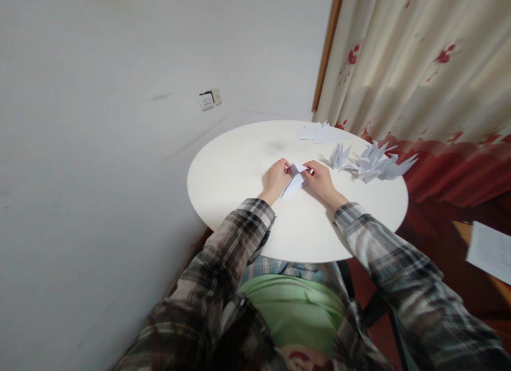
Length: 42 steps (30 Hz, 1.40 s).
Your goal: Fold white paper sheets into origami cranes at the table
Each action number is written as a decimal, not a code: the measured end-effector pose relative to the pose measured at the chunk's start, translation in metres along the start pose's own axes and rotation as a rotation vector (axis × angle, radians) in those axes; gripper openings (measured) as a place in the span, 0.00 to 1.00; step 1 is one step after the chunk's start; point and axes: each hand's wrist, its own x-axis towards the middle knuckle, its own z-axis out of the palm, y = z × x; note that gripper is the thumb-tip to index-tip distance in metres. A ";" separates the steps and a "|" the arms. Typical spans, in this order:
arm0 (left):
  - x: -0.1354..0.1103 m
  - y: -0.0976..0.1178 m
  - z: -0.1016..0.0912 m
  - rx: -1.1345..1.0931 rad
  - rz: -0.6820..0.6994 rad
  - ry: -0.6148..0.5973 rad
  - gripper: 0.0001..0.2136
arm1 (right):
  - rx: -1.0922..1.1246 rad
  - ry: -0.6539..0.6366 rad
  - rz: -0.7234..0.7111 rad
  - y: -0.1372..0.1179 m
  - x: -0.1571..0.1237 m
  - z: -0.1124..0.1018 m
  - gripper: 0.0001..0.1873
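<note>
At the upper left of the frame a bare pale wall carries a small wall socket (206, 100) above the near edge of a round white table (235, 174) that fills the middle of the frame. Just left of centre, the left hand (276, 178) rests on the tabletop with its fingers curled onto the left edge of a folded white paper (294, 180), pinching it. The paper lies flat on the table at the centre of the frame, between the two hands, one pointed end aimed down toward the person. Touching its right side, the right hand (320, 180) presses on the paper's upper right corner with bent fingertips. Both arms come up from the bottom of the frame in plaid sleeves. Further right, near the table's far edge, stands a cluster of finished folded paper figures (373, 164), with loose flat paper sheets (317, 132) above them. A flowered curtain (419, 67) hangs at the upper right.
</note>
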 end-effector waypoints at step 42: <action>0.000 0.003 0.004 -0.014 0.064 -0.111 0.09 | -0.183 -0.082 0.093 0.001 0.000 -0.001 0.06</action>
